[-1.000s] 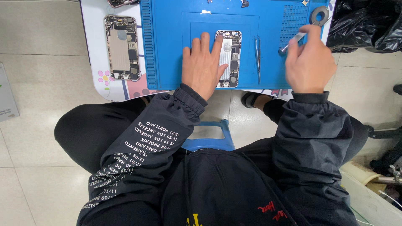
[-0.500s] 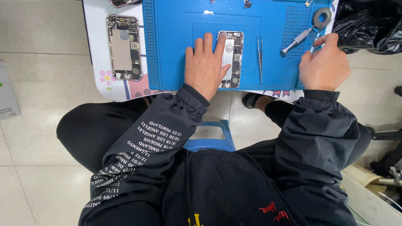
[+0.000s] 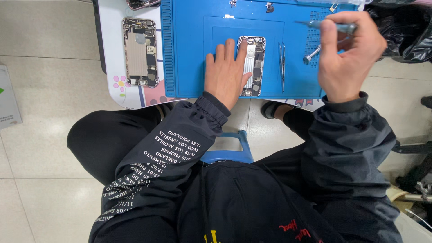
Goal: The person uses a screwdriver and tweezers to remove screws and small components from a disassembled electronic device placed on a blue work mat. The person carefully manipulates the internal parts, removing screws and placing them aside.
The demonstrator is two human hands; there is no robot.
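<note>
Looks like a small phone repair workshop to us. We see a blue repair mat (image 3: 189, 54) on a little white table (image 3: 108, 49), an opened phone (image 3: 253, 65) on it, a second gutted phone (image 3: 140, 51) beside it, plus tweezers (image 3: 282, 65) and a screwdriver (image 3: 311, 55). Plain tile floor (image 3: 40, 148) underneath.

My left hand (image 3: 227, 74) rests on the opened phone (image 3: 253, 66) on the mat (image 3: 189, 54). Tweezers (image 3: 282, 65) lie right of that phone, a second phone (image 3: 140, 51) left, off the mat.
</note>
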